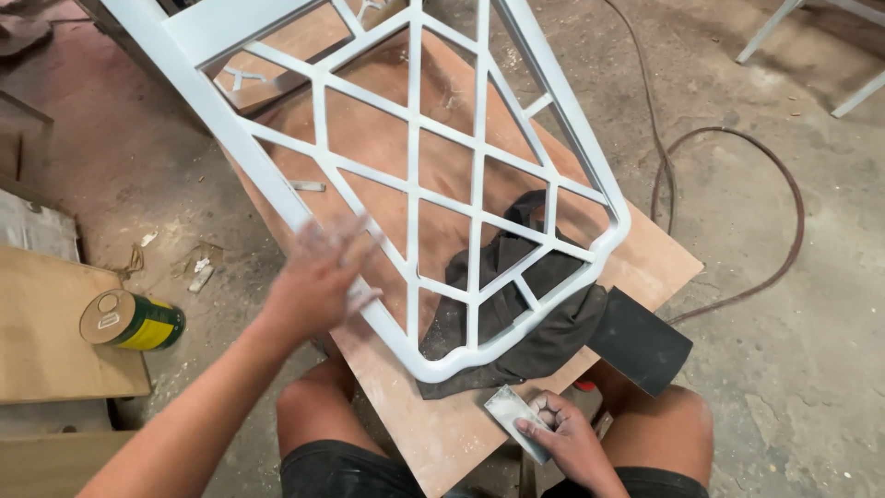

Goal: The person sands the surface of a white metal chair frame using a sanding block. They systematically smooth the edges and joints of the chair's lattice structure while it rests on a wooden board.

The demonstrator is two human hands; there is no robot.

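One pale grey lattice frame [442, 184] lies slanted across a brown board desk [645, 267], its rounded end resting on a dark cloth [544, 332]. The left hand [323, 277], blurred, rests on the frame's near rail with fingers spread open. The right hand [562, 438] grips a small grey sanding block [512, 415] at the desk's near edge. A black sheet [641, 341] hangs off the desk beside the cloth. On the floor, a yellow-green can [129, 321] lies to the left and a cable [737, 221] loops to the right.

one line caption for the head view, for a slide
Left hand on a white lattice frame lying over a dark cloth; right hand holds a sanding block.
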